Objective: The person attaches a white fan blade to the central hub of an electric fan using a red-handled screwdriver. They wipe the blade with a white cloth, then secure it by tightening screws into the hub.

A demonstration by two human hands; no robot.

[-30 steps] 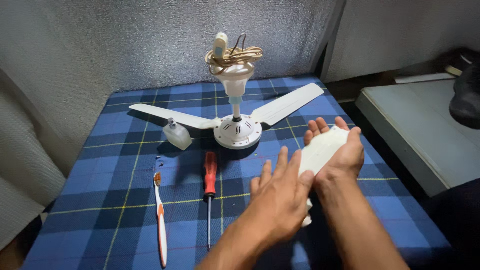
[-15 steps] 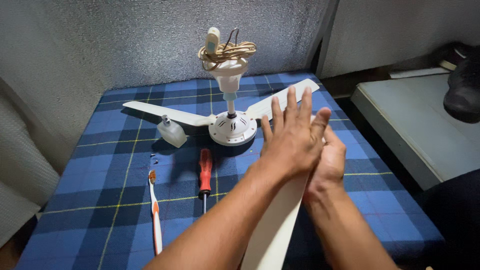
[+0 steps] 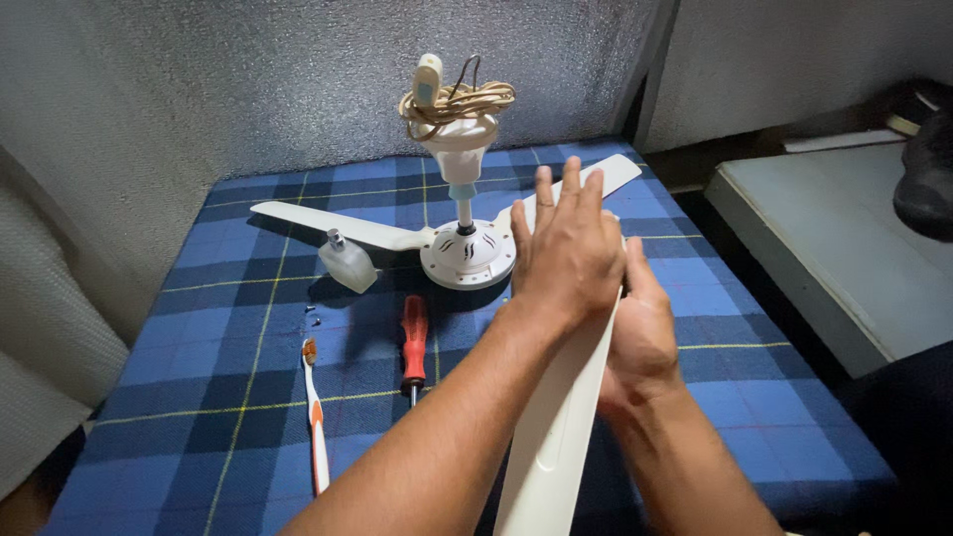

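Note:
A loose white fan blade [image 3: 558, 427] runs from the lower middle up toward the fan. My right hand [image 3: 640, 337] cups it from underneath. My left hand [image 3: 566, 253] lies flat on its upper face, fingers together, pointing at the fan. The white ceiling fan [image 3: 467, 253] stands on the blue plaid cloth [image 3: 228, 347] with two blades still attached and a cord coiled on top of its stem [image 3: 457, 99].
A red-handled screwdriver [image 3: 414, 337], an orange and white toothbrush [image 3: 316, 417], a small clear bottle [image 3: 347, 263] and tiny screws [image 3: 314, 316] lie left of the hands. A grey textured wall stands behind. A pale grey board [image 3: 844, 248] sits lower at the right.
My left hand slid up along the loose blade from its lower part to the end near the fan. My right hand turned the blade so its length points toward me.

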